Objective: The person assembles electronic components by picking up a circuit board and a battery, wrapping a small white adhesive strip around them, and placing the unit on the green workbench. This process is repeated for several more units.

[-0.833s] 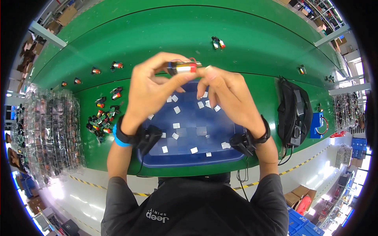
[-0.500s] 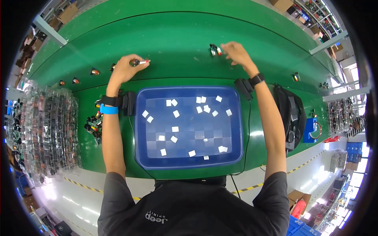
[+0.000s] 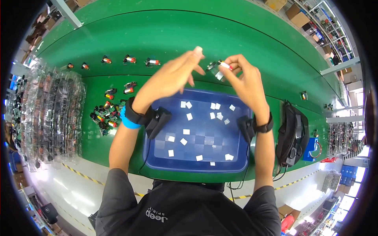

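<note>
My right hand (image 3: 247,80) is closed on a small circuit-board assembly (image 3: 214,70) with a white and red cylinder, held above the bench beyond the blue tray's far rim. My left hand (image 3: 177,74) is just left of it, slightly blurred, with fingers apart and not touching it. Something pale shows at its fingertip, too unclear to name. Left of that hand, similar assemblies lie spaced in a row, the nearest being a red and white one (image 3: 152,62). Between my forearms sits the blue tray (image 3: 197,168), with scattered white squares (image 3: 186,131) in it.
A pile of assemblies (image 3: 106,114) lies left of the tray, beside stacked clear plastic packs (image 3: 53,118). To the right are a black bag (image 3: 292,133) and another assembly (image 3: 303,95). Black devices with cables are strapped to both wrists.
My left hand has let go of its assembly, now in the row, and moved right. My right hand has picked up the assembly from the bench and brought it closer. The view has shifted.
</note>
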Demonstrator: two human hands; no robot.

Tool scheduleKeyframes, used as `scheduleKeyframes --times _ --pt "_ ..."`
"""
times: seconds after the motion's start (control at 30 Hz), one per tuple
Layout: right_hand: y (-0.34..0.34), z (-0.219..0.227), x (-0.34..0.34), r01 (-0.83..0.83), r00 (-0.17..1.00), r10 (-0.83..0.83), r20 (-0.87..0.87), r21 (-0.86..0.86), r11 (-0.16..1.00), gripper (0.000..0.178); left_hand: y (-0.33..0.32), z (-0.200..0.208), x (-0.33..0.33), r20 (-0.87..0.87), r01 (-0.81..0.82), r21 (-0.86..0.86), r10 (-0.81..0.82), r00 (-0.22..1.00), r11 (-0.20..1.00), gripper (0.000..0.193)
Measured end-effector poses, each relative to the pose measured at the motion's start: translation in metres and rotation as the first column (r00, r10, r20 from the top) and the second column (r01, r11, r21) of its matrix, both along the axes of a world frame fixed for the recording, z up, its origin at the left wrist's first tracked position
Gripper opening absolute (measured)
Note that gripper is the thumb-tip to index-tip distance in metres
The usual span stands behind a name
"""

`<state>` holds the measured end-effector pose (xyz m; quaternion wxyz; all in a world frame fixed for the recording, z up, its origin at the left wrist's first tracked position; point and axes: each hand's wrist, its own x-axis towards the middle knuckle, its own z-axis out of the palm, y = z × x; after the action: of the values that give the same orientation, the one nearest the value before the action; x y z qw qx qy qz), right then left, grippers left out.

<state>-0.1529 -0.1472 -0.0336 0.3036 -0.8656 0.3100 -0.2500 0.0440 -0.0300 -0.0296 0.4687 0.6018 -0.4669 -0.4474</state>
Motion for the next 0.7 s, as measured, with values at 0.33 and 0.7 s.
scheduleKeyframes --times 0.33,0.7 --pt "0.040 0.012 -0.027 -0.123 0.933 -0.020 0.358 0.372 0.920 0.023 0.015 0.005 -0.038 -0.251 0.289 -0.046 -0.291 0.923 0.956 0.036" --pt "0.048 0.022 -0.020 -0.129 0.910 -0.101 0.402 0.506 0.853 0.024 0.022 0.013 -0.033 -0.498 0.155 -0.121 -0.195 0.845 0.980 0.032"
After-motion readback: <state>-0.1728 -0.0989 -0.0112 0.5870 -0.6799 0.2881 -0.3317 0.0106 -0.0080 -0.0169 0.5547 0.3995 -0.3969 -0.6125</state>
